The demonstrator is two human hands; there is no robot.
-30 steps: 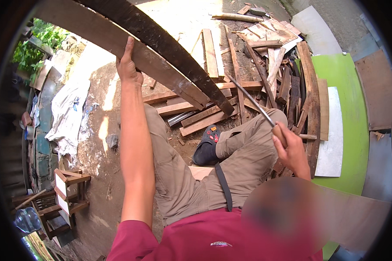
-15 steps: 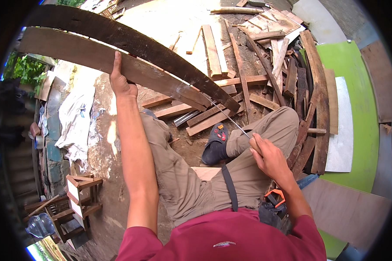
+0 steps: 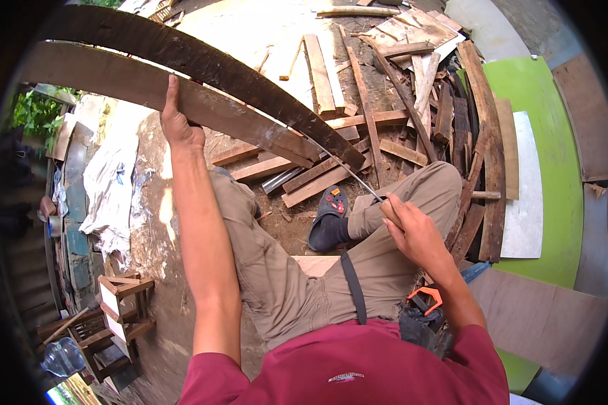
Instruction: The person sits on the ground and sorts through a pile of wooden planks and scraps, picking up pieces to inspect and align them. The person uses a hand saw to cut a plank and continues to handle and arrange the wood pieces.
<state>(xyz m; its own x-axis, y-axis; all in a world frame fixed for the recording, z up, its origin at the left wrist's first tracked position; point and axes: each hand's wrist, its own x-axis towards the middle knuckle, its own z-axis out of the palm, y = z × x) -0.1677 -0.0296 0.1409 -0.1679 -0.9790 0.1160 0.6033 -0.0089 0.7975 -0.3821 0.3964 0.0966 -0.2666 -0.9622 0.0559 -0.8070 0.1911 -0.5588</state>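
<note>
Now laid to the work, a slim metal tool (image 3: 366, 185) slants up to the gap b/w the right ends of two long boards; approx. 1 sec. earlier it was raised off to their right. Boards also sit at a flatter angle vs. that frame, while the left hand's hold is unchanged. Left hand (image 3: 182, 128) grips the near edge of the pale board (image 3: 115, 75), one digit straight across its face; right hand (image 3: 412, 229) is closed round the tool's brown handle. Can't tell if the shaft touches either board.

Pale board: grey-brown, smooth-looking, w/ whitish scuffs nr. its right end. Dark board (image 3: 182, 54), just beyond: blackish, rough, mottled. Both look curved thru the fisheye lens. Far side: squared reddish-brown offcuts (image 3: 324, 185) on bare earth, w/ splintery scrap heaped to the right beside a flat, lime-green sheet (image 3: 561, 169). Left: crumpled white cloth (image 3: 111, 189), plus a small wooden frame (image 3: 125, 324) w/ white panels.
</note>
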